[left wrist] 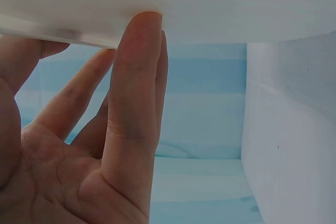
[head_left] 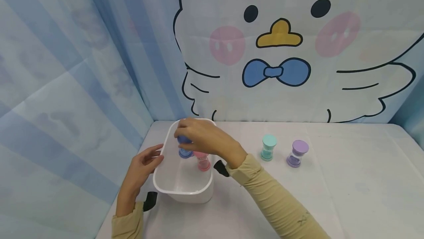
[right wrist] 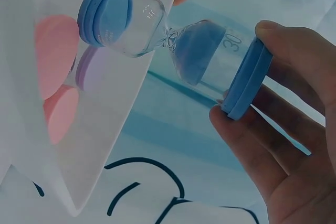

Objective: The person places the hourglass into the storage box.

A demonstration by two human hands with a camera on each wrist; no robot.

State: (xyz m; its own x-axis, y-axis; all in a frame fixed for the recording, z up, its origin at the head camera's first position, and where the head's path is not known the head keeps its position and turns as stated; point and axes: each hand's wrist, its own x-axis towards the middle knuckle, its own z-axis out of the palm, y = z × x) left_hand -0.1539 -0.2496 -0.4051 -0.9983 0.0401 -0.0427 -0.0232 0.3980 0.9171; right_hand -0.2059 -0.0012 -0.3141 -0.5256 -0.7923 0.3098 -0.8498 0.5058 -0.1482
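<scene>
In the head view a white bin (head_left: 183,193) stands at the table's left. My right hand (head_left: 208,136) reaches over it and pinches a blue hourglass (right wrist: 202,51) by one end cap, thumb on one side and fingers on the other. The glass is marked 30 and holds blue sand. Inside the bin, a pink hourglass (head_left: 203,163) stands below my right hand. The right wrist view shows pink caps (right wrist: 55,51) and a purple cap (right wrist: 88,68) past the blue one. My left hand (head_left: 140,167) touches the bin's left side with extended fingertips (left wrist: 143,27).
To the right of the bin, a teal hourglass (head_left: 268,147) and a purple hourglass (head_left: 297,153) stand on the white table (head_left: 357,180). A curtain printed with a cartoon bird (head_left: 278,102) hangs behind, and a blue striped curtain (head_left: 66,95) borders the left.
</scene>
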